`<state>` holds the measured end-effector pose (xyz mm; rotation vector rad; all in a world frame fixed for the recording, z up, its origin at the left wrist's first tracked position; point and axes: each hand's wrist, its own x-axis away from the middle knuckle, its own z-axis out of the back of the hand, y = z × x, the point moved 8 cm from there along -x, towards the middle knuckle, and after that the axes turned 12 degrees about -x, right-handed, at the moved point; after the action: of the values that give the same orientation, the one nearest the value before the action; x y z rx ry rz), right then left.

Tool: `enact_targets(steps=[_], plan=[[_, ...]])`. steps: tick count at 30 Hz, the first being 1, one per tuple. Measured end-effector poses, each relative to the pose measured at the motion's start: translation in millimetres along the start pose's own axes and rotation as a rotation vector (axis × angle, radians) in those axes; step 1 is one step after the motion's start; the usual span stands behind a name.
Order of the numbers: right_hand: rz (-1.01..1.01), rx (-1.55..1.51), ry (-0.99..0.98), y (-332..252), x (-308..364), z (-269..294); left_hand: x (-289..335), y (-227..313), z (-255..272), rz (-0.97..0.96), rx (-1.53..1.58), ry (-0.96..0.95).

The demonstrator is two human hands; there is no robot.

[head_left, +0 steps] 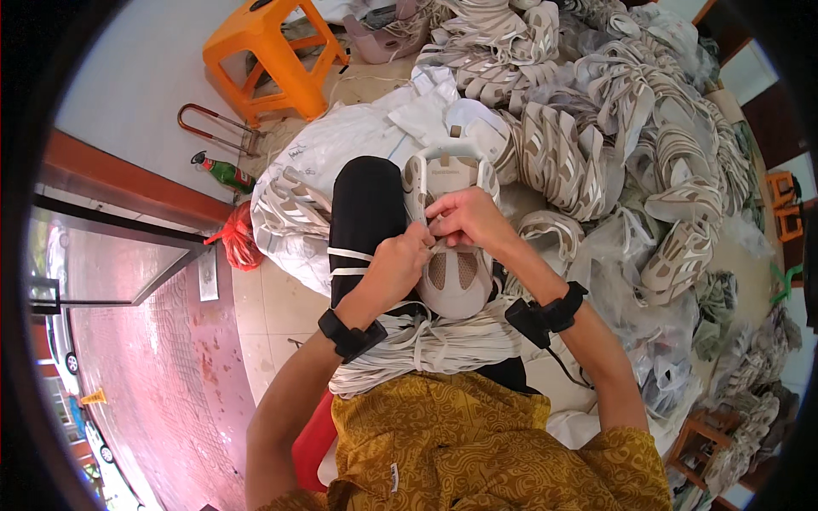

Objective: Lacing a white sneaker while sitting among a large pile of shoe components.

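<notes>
Pale tiled floor (258, 317) is running beneath heaps of beige shoe uppers (558, 162), whose ribbed, curved edges are nesting together among crinkled clear plastic bags (626, 319). Beyond our legs, a white woven sack (290, 166) is spreading in soft wrinkles, while a glossy orange plastic stool (268, 64), a green glass bottle (227, 173) and a bulging red plastic bag (242, 240) are standing or lying to our left. We are keeping one beige-and-white shoe upper (452, 300) before us, its rounded toe pointing toward our body and showing brown mesh panels. Our left hand (399, 266) is meeting its middle from one side, fingers closed in a pinch; our right hand (473, 223) is bending over it from the other, fingers likewise pinched. We are unable to tell what is lying between those fingertips. Across our lap, a thick bundle of flat white laces (426, 347) is resting; more strands are circling our smooth black trouser leg (366, 200).
</notes>
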<state>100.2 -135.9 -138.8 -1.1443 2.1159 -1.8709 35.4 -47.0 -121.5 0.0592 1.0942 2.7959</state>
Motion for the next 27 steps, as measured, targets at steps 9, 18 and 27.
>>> enact_targets(steps=[9, 18, 27], plan=[[-0.017, -0.073, -0.044, 7, -5, 8, 1, 5, -2, -0.018, -0.249, -0.020], [0.117, -0.103, 0.090, -3, 5, 19, -30, 27, 15, -0.261, -0.702, -0.285], [0.151, -0.123, -0.057, 9, 0, 8, -32, 31, 5, -0.495, -0.846, -0.451]])
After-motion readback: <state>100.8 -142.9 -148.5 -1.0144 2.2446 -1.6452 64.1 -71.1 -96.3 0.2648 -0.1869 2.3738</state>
